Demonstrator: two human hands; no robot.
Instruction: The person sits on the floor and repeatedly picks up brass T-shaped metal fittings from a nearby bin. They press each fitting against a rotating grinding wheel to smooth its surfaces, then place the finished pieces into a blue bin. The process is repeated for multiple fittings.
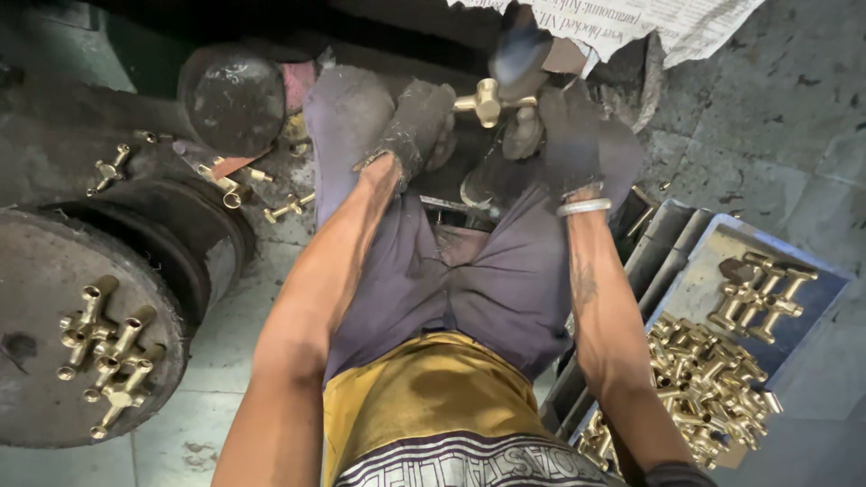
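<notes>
A brass cross-shaped fitting (488, 100) is held up in front of me, above my knees. My left hand (417, 126), in a dark worn glove, grips its left side. My right hand (552, 122), also gloved and with a metal bangle on the wrist, closes on its right side. A dark rounded object (519, 45) sits right above the fitting; I cannot tell what it is. I am seated, with purple trousers and a yellow shirt below my arms.
A round metal drum top (36, 298) at the left carries several brass fittings (104, 347). More fittings (225, 185) lie on the floor near a dark cylinder (233, 97). A grey metal tray (816, 289) at the right holds a heap of brass fittings (713, 379). Newspaper (631, 22) lies at the top.
</notes>
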